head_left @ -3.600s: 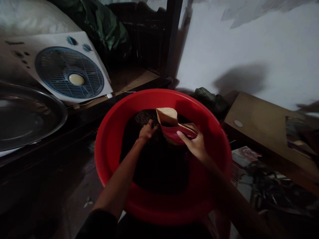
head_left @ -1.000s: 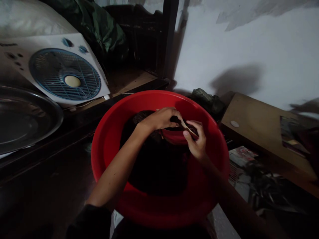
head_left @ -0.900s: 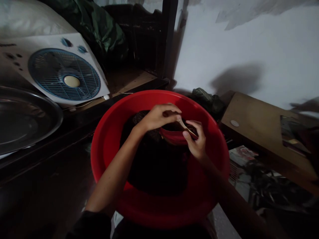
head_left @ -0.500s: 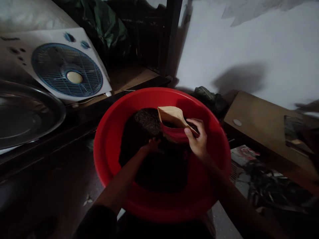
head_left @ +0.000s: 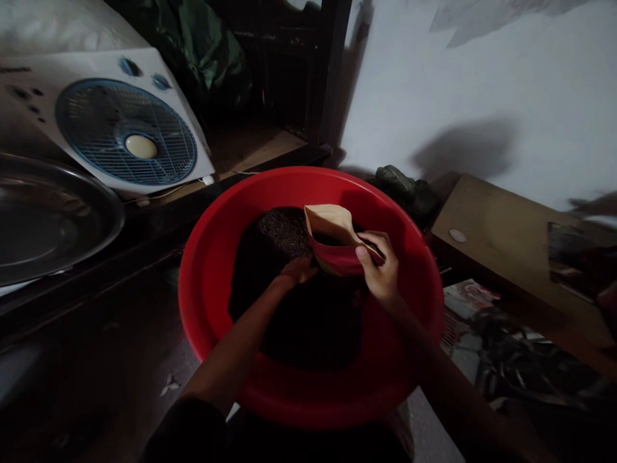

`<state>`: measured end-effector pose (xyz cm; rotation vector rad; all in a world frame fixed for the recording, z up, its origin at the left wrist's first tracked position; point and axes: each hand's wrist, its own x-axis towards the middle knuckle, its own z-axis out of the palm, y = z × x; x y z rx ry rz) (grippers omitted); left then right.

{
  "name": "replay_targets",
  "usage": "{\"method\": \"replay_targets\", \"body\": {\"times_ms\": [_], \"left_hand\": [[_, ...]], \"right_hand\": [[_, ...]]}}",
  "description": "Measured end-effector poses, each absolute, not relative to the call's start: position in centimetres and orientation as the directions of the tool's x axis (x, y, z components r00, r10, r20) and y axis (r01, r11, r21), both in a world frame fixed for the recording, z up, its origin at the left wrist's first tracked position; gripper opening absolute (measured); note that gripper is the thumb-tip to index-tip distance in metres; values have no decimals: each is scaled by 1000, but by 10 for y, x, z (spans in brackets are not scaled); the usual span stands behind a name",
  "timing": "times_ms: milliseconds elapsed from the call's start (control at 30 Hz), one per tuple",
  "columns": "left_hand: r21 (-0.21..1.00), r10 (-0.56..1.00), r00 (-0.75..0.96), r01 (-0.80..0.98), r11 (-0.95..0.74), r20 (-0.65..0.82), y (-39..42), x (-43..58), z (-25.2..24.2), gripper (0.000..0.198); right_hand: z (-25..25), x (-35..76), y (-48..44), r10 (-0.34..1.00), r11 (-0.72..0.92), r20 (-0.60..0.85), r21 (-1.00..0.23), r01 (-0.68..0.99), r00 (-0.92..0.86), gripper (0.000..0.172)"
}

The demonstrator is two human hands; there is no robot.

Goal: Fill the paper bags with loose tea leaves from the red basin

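Observation:
A big red basin (head_left: 202, 225) holds a heap of dark, loose, shredded-looking material (head_left: 284, 233). My right hand (head_left: 380, 267) grips the right end of an open paper pouch (head_left: 337, 251), tan inside and red outside, thumb on the near side and fingers over the far side. Something dark shows inside the pouch, which is over the heap. My left hand (head_left: 299, 269) is at the heap, just left of the pouch's lower part. Its fingers are partly in shadow, and whether they hold any of the material is hidden.
On the left are a white box fan (head_left: 139, 146) and a metal bowl (head_left: 62, 173). A wooden board (head_left: 501, 238) with a small white disc stands at the right, above dark clutter (head_left: 520, 354). A green bag (head_left: 202, 58) lies behind.
My left hand has shifted slightly up and right, towards the pouch, and its spread fingers have drawn closer together. My right hand keeps its hold on the pouch. The view has shifted slightly.

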<state>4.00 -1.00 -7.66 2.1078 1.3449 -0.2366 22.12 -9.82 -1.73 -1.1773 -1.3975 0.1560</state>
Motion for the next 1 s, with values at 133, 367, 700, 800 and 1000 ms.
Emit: {"method": "replay_targets", "body": {"times_ms": [133, 367, 700, 800, 1000], "left_hand": [[402, 911, 286, 903, -153, -296, 18, 24, -35, 47], [667, 903, 127, 634, -391, 410, 25, 4, 55, 42], [389, 428, 901, 373, -842, 64, 31, 53, 82, 19], [493, 426, 895, 313, -812, 134, 23, 53, 77, 17], [667, 806, 410, 459, -587, 427, 18, 27, 62, 28]], "right_hand": [[-14, 221, -96, 717, 470, 655, -708, 527, 241, 18], [-9, 218, -94, 736, 475, 642, -717, 511, 216, 17], [-12, 218, -94, 737, 502, 640, -733, 459, 215, 25], [-11, 217, -94, 745, 494, 632, -737, 462, 212, 25], [-10, 217, -95, 746, 475, 626, -739, 478, 228, 27]]}}
